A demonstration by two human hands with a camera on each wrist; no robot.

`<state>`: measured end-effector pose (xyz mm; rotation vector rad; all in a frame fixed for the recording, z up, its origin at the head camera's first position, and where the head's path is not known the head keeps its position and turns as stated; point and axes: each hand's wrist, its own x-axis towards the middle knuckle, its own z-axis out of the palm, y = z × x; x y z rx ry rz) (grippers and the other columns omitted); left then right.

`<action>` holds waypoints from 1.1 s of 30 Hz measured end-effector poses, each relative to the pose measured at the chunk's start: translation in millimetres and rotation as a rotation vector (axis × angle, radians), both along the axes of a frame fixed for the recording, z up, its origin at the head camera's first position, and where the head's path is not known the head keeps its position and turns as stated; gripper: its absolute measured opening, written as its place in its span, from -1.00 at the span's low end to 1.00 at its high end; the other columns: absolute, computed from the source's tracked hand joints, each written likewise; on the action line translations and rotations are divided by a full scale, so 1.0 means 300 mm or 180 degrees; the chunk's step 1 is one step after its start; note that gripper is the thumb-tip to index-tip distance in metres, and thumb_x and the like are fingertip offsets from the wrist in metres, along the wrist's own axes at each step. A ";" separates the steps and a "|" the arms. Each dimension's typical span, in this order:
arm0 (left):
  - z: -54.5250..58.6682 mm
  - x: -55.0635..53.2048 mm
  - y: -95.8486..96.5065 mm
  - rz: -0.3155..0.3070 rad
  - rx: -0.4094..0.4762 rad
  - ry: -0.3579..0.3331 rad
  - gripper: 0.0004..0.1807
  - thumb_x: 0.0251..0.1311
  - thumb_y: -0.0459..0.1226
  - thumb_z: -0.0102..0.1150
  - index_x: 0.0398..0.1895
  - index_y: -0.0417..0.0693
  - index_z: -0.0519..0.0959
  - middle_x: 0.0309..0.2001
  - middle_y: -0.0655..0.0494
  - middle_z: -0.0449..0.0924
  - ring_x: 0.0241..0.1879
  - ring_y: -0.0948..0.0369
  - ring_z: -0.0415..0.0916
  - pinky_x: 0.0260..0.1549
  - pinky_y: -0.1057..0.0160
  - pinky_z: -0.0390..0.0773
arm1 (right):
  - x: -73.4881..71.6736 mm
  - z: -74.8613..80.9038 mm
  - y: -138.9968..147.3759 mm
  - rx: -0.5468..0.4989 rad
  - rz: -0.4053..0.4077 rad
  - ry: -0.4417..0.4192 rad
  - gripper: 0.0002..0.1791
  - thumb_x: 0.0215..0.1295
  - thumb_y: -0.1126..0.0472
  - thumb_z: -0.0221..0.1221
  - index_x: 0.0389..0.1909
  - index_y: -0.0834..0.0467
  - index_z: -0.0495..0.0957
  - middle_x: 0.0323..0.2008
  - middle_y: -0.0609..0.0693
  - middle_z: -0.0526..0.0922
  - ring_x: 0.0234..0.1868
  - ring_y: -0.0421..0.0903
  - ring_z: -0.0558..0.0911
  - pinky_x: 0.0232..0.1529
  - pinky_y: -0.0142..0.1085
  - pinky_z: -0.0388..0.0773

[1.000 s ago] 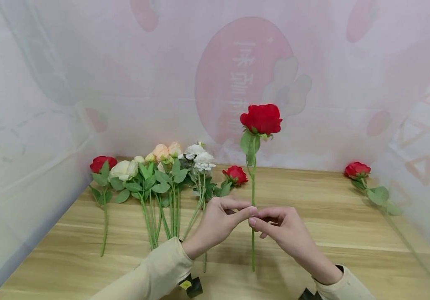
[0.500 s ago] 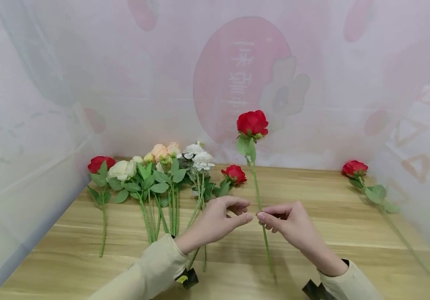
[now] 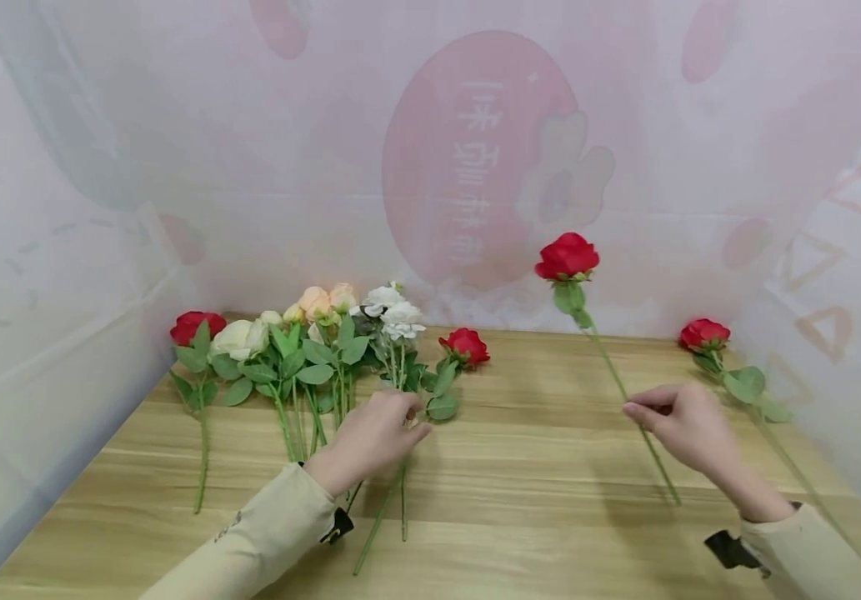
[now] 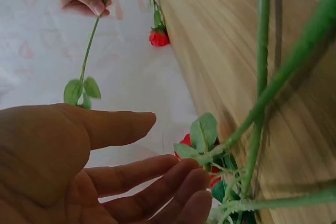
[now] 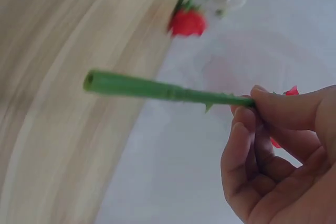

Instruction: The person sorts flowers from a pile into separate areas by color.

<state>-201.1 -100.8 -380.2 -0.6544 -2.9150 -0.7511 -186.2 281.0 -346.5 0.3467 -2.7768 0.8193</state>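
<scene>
Compared with half a second ago, both hands have drawn apart: the left hand [image 3: 373, 433] has shifted leftward, and the right hand [image 3: 688, 429] has carried the held rose [image 3: 568, 258] to the right, tilting it further. Farthest left on the wooden table [image 3: 505, 500] lies one loose red rose [image 3: 199, 329], its stem toward the near edge. Just beside it come a cream flower [image 3: 240, 340], peach flowers [image 3: 317, 302] and white flowers [image 3: 403, 320], their leaves crowded together and their green stems running nearer. Over those stems is the left hand, thumb apart from relaxed, slightly bent fingers, with nothing in its grasp; whether its fingertips brush anything, I cannot tell. Right of the white flowers lies a second red rose [image 3: 468, 346]. Next comes the held rose, raised in front of the pale printed backdrop [image 3: 310, 183], its bloom up and leaning left, its stem slanting down to the right. Thumb and fingers of the right hand are closed in a pinch on that stem, whose lower end sticks out below them. Last, near the right edge, a third red rose [image 3: 705, 335] lies with its bloom toward the back.
</scene>
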 end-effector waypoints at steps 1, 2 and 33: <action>-0.003 -0.004 -0.005 0.0040 -0.0044 0.0012 -0.77 0.24 -0.18 0.32 -0.16 -0.15 0.66 -0.27 0.03 0.61 -0.39 0.21 0.51 -0.49 0.21 0.52 | -0.007 0.004 0.031 0.0098 -0.0037 0.0022 -0.80 0.29 0.24 0.31 -0.25 0.33 0.74 -0.39 0.12 0.73 -0.46 -0.10 0.65 -0.51 -0.26 0.53; -0.005 -0.007 -0.008 0.0065 -0.0068 -0.0002 -0.79 0.24 -0.18 0.33 -0.19 -0.15 0.65 -0.29 0.02 0.60 -0.42 0.21 0.50 -0.53 0.22 0.51 | -0.014 0.006 0.063 0.0182 -0.0064 0.0047 -0.80 0.29 0.24 0.31 -0.25 0.34 0.73 -0.39 0.14 0.73 -0.47 -0.09 0.65 -0.52 -0.24 0.53; -0.006 -0.018 -0.026 0.0122 -0.0255 -0.0163 -0.49 0.34 -0.18 0.20 -0.77 0.03 0.25 -0.77 0.24 0.04 -0.80 0.33 0.02 -0.78 0.33 0.08 | -0.085 -0.169 0.587 0.0849 -0.0575 -0.0464 -0.69 -0.26 0.40 0.14 -0.84 0.03 0.22 -0.80 -0.13 0.21 -0.76 -0.16 0.19 -0.73 -0.26 0.22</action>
